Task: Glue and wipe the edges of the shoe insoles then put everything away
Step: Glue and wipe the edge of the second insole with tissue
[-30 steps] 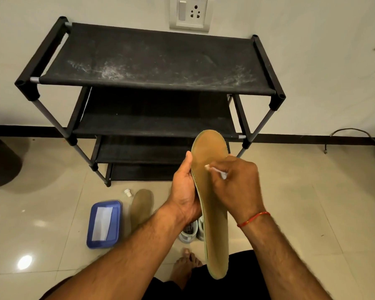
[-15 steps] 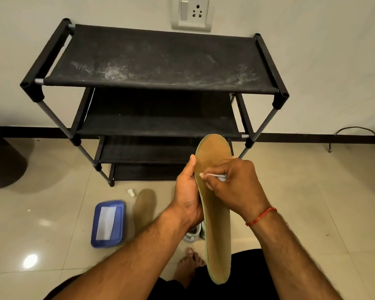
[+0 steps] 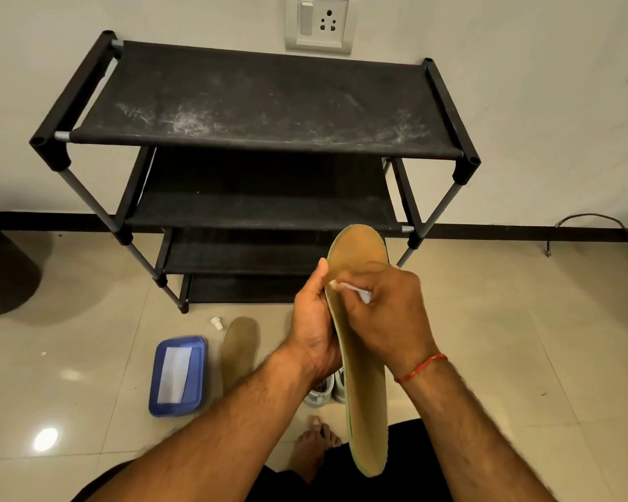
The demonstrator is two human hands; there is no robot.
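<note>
Head-worn view, forward and downward.

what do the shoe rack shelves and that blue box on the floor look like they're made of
Shoe rack shelves: apparently black fabric stretched between grey, probably metal tubes; matte, dust-streaked. Blue box: likely plastic, with smooth rounded corners and a slight sheen.

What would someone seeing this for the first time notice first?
Centre frame, the left hand steadies a tan insole on end while the right hand presses a small white tube to its edge. Behind stands a dusty black shoe rack; a blue box and a second insole lie on the floor at left.
</note>
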